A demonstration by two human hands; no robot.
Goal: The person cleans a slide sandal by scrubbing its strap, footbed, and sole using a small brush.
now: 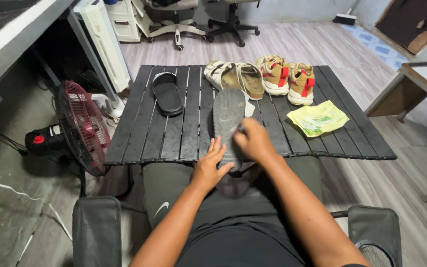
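A dark slide sandal [228, 118] is laid sole-up on the black slatted surface [174, 133], its long axis running from the near edge away toward the far side, with the heel end hanging slightly over the near edge. The left hand [210, 168] is pressed flat, fingers spread, against the sandal's near left side. The right hand [254, 141] is curled over its near right part; something small seems pinched in that grip, but what it is cannot be told. Beyond the sandal are placed a beige pair of sandals [235, 76] and tan sneakers [287, 79]; to its left its black mate [167, 94]; to its right a yellow-green packet [318, 117]
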